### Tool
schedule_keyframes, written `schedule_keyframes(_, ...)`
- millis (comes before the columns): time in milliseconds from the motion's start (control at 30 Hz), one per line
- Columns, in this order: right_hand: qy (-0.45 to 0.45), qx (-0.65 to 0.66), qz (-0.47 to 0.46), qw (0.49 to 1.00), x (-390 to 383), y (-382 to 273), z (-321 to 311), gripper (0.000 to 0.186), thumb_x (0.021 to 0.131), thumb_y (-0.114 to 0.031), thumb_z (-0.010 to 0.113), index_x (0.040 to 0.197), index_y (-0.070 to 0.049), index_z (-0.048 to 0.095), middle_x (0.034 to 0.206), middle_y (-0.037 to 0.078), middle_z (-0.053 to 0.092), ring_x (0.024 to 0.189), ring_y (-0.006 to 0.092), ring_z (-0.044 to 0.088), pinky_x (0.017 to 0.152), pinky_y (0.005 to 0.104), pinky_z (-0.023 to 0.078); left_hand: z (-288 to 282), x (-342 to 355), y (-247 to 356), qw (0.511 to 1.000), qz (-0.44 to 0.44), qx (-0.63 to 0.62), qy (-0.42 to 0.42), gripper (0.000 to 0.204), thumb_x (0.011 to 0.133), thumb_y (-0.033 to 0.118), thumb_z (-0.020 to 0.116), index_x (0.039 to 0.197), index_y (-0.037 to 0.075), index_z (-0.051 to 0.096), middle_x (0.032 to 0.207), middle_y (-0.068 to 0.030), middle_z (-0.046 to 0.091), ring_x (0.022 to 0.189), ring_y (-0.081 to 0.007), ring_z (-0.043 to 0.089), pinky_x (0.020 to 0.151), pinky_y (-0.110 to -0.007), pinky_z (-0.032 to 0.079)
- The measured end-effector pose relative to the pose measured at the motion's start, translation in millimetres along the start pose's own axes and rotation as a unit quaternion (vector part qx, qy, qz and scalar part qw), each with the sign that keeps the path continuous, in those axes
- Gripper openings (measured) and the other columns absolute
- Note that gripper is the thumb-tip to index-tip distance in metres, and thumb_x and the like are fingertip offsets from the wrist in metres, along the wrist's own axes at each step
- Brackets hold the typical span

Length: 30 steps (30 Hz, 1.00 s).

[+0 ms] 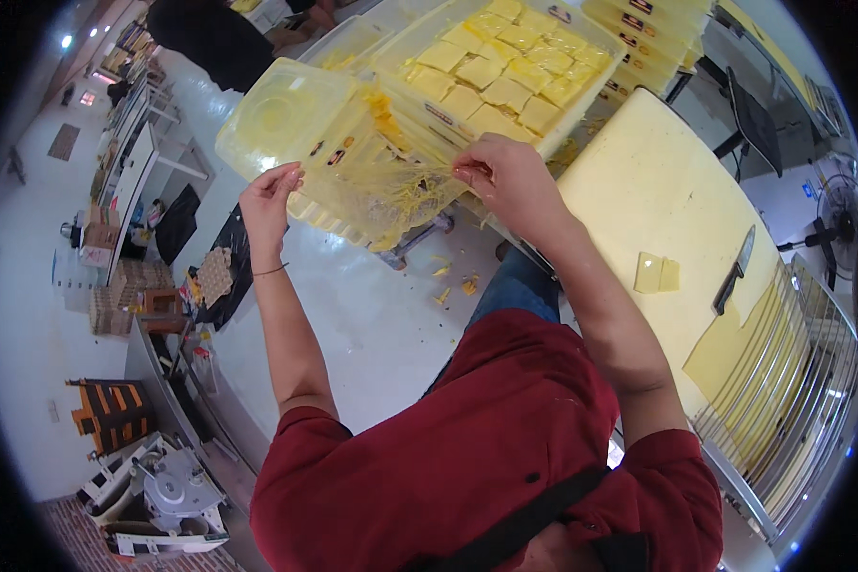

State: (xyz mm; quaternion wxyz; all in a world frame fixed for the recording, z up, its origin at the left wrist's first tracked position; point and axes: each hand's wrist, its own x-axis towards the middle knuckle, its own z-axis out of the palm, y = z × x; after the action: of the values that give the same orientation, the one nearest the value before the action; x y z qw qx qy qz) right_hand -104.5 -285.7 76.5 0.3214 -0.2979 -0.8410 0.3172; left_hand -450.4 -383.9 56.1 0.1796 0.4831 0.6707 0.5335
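Between my hands stretches a thin clear plastic sheet (388, 195) with yellow smears and crumbs on it. My left hand (275, 198) is closed in a pinch on its left edge. At its right edge, the fingers of my right hand (507, 181) are pinched together on the film. Just beyond my right hand stands a translucent plastic crate (570, 122). Rows of flat yellow squares (498, 69), glossy on top, lie inside it. A second translucent crate (257, 119) shows behind the sheet on the left, partly hidden by it.
At right, a pale yellow work surface (629, 181) bears two small yellow pieces (658, 273), a black-handled knife (734, 272) and a flat yellow sheet (734, 343) beside metal rollers (782, 381). Yellow scraps (469, 284) litter the floor. A person in black (210, 43) is at the far left.
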Motion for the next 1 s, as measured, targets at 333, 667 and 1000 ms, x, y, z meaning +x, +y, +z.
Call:
schedule_keyframes(333, 0.071, -0.063, 0.071, 0.993, 5, 11, -58, 0.01, 0.081, -0.005, 0.069, 0.087, 0.0, 0.062, 0.081, 0.015, 0.068, 0.076, 0.0306, 0.067, 0.069, 0.0371, 0.052, 102, 132, 53, 0.943, 0.262, 0.175, -0.107, 0.009, 0.085, 0.008, 0.069, 0.09, 0.003, 0.074, 0.084, -0.0111, 0.069, 0.075, -0.0204, 0.066, 0.07, -0.031, 0.052)
schedule_keyframes(667, 0.046, -0.232, 0.151, 0.96, 39, 86, -92, 0.002, 0.08, -0.004, 0.064, 0.08, -0.002, 0.064, 0.08, 0.014, 0.069, 0.079, 0.0304, 0.068, 0.07, 0.0383, 0.052, 215, 233, 72, 0.751, 0.399, 0.417, -0.321, 0.008, 0.076, 0.008, 0.059, 0.074, 0.003, 0.065, 0.084, -0.0173, 0.064, 0.081, -0.0361, 0.063, 0.07, -0.042, 0.049)
schedule_keyframes(1000, -0.046, -0.488, 0.163, 0.856, 86, 112, -105, 0.014, 0.081, -0.004, 0.062, 0.091, -0.011, 0.069, 0.096, 0.008, 0.071, 0.095, 0.0257, 0.069, 0.093, 0.0474, 0.041, 261, 259, 76, 0.724, 0.468, 0.395, -0.318, 0.009, 0.078, 0.008, 0.056, 0.076, 0.003, 0.063, 0.084, -0.02, 0.063, 0.087, -0.0378, 0.063, 0.073, -0.045, 0.051)
